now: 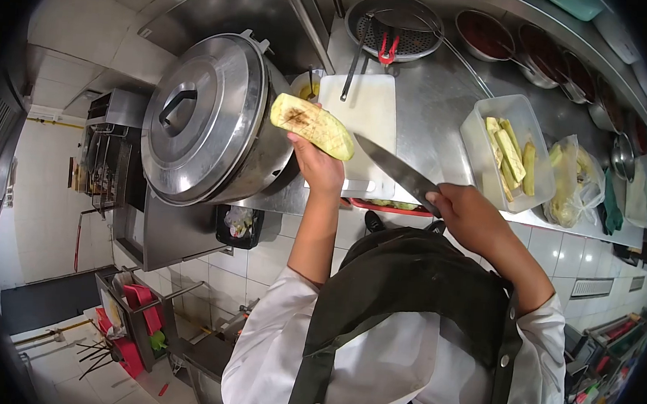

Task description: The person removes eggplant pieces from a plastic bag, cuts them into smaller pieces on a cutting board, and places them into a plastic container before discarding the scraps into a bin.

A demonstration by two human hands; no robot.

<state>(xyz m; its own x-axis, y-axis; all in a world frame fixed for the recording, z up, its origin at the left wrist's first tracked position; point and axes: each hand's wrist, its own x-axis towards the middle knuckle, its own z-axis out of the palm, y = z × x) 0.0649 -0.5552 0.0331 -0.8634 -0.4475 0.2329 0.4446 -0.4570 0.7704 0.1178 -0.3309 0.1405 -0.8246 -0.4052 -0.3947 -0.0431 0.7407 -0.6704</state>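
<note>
My left hand (317, 159) holds up a peeled, pale yellow-green vegetable (312, 126) with a brown patch on its face. The fingers are wrapped round it from below. In my right hand (456, 208) is the handle of a large knife (396, 169), its blade slanting up and left, the tip close to the vegetable's right end. Behind them a white cutting board (377, 109) lies on the steel counter. To the right, a clear plastic container (483, 141) holds several peeled pieces (514, 156).
A big lidded steel pot (206, 121) stands left of the board. Behind the board is a colander (414, 48) with red-handled scissors (388, 49). Several bowls (484, 35) line the back right. A plastic bag (568, 180) sits beside the container. Below the counter is a black bin (239, 226).
</note>
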